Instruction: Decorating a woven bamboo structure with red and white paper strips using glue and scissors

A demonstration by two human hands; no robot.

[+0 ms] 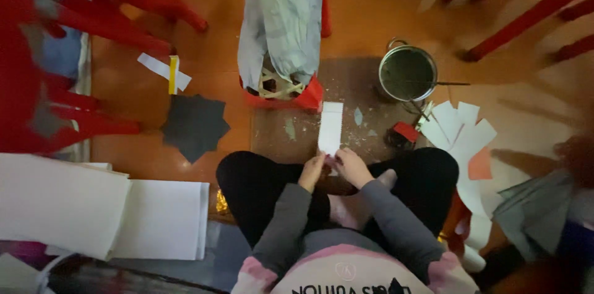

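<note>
I sit cross-legged on an orange floor, looking straight down. A white paper strip (330, 127) lies lengthwise on a brown board (278, 136) in front of my knees. My left hand (311, 171) pinches the strip's near end from the left. On the right side of that same end, my right hand (352, 167) grips the strip. Both hands meet close together above my lap.
A round metal pot (407, 73) stands at the board's far right. White paper cut-outs (458, 128) lie right, a dark star-shaped paper (193, 126) left, stacked white sheets (124, 207) near left. A red stool with paper over woven cane (281, 34) stands ahead. Red chair legs (93, 28) surround.
</note>
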